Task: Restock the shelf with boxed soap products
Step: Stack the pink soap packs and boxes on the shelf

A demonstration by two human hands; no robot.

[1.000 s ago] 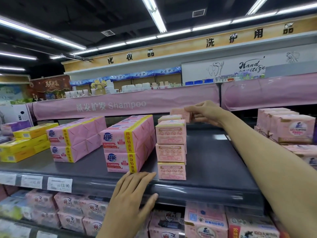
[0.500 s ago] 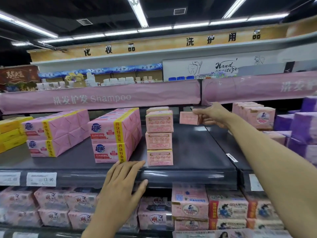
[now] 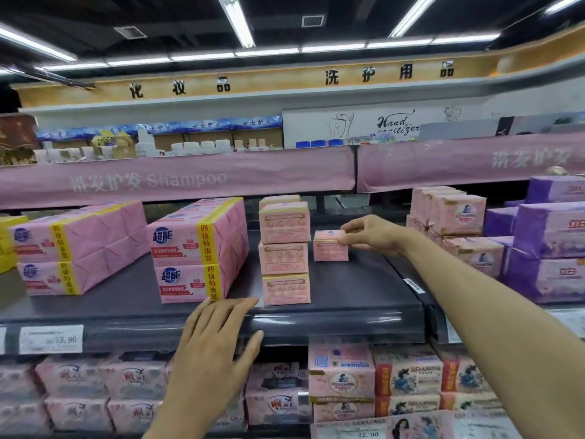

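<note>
My right hand (image 3: 370, 234) pinches the top right corner of a small pink soap box (image 3: 329, 250), which sits on the dark grey shelf (image 3: 364, 289) just right of a stack of three like boxes (image 3: 284, 253). A further pink box shows behind the stack's top. My left hand (image 3: 215, 340) rests flat with fingers spread on the shelf's front lip, below the stack and the pink multipacks (image 3: 196, 245).
More pink multipacks (image 3: 76, 248) lie at the left, with yellow packs at the far left edge. Pink and purple boxes (image 3: 544, 248) fill the right bay. The lower shelf holds rows of pink soap packs (image 3: 342, 375). A price tag (image 3: 50, 339) hangs on the lip.
My right hand has carried the small pink box from the top of the stack down and to the right onto the shelf. The left hand has stayed on the shelf lip.
</note>
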